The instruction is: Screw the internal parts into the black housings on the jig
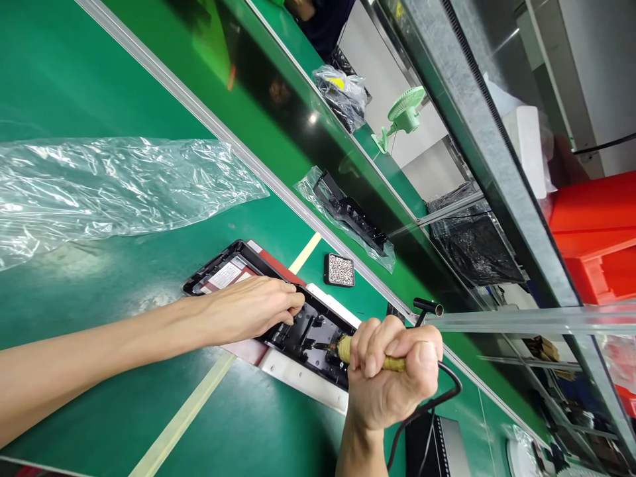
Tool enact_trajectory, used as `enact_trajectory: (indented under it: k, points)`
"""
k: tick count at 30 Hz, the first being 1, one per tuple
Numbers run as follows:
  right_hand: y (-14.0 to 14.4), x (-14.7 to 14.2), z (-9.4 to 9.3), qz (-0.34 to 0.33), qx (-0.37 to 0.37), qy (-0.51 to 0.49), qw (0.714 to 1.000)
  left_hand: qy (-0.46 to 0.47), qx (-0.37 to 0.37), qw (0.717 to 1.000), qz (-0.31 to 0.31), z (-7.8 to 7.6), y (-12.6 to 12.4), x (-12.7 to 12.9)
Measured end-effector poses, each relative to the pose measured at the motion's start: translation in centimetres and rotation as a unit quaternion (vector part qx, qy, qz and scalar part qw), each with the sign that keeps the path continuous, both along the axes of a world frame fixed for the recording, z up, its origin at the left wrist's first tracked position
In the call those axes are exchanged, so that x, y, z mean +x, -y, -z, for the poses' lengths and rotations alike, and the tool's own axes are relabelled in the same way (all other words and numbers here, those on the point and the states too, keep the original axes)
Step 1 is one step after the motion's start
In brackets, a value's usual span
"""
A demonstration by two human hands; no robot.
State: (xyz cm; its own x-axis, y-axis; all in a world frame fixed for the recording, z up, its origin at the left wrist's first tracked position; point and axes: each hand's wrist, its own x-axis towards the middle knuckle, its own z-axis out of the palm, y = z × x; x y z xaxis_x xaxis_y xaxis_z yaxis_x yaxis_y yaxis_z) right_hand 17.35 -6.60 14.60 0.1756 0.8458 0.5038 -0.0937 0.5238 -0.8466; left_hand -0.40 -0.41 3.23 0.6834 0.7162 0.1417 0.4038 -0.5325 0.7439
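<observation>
Black housing (pixel 298 331) flat in a white jig (pixel 303 377) on the green bench (pixel 99 318). Left hand (pixel 248 308) pressing down on housing, fingers together over its edge. Right hand (pixel 392 371) fisted round a yellow-handled soldering iron (pixel 368 358), tip down inside the housing, cord (pixel 432 404) trailing. Probably mid-soldering; next calls for a steady tip and a firm hold-down. Screw tray (pixel 339 270) near, plastic bag (pixel 109 189) well apart.

Open bench (pixel 89 79) is left beyond the plastic bag (pixel 109 189); right side is hemmed by screw tray (pixel 340 270) and rail (pixel 278 179).
</observation>
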Motion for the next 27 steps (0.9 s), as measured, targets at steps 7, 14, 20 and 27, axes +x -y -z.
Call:
enact_trajectory:
  k: [7, 14, 20, 27]
  points:
    - [0.09, 0.03, 0.02, -0.010, -0.004, -0.011, 1.000, -0.035, -0.006, 0.999, 0.005, 0.05, 0.01, 0.05]
    - [0.14, -0.09, 0.17, -0.015, 0.000, -0.022, 1.000, -0.034, -0.015, 0.999, 0.007, 0.11, -0.06, 0.07]
    - [0.14, -0.14, 0.19, -0.019, 0.005, -0.023, 1.000, -0.032, -0.019, 0.999, 0.009, 0.14, -0.04, 0.06]
    - [0.13, -0.29, 0.19, -0.017, 0.005, -0.025, 1.000, -0.040, -0.015, 0.999, 0.012, 0.17, -0.02, 0.05]
